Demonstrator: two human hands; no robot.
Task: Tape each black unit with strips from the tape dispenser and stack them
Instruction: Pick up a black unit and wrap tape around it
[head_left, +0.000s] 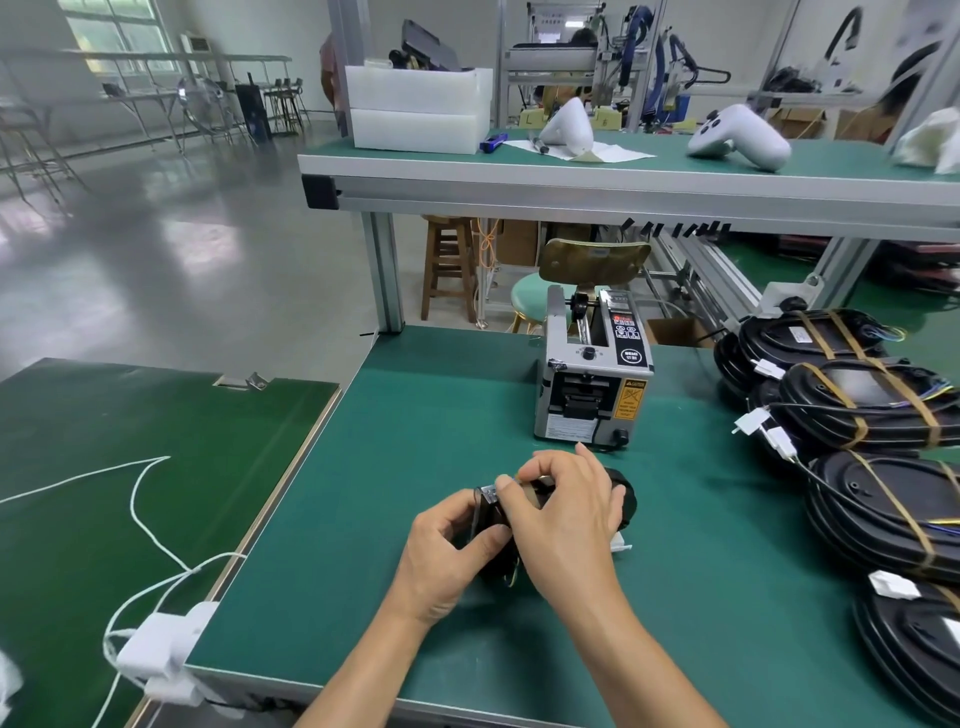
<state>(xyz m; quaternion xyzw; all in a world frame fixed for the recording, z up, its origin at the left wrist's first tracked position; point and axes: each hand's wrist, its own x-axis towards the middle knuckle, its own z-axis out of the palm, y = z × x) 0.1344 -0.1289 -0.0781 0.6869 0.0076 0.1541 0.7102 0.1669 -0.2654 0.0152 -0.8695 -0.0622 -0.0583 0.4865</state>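
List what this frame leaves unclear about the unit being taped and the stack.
- Unit, head view: mostly covered by the left hand and right hand; where the tape sits cannot be told.
- Stack, head view: cut off by the right edge; count unclear.
- Dispenser, head view: label text too small to read; whether a strip waits at the slot cannot be told.
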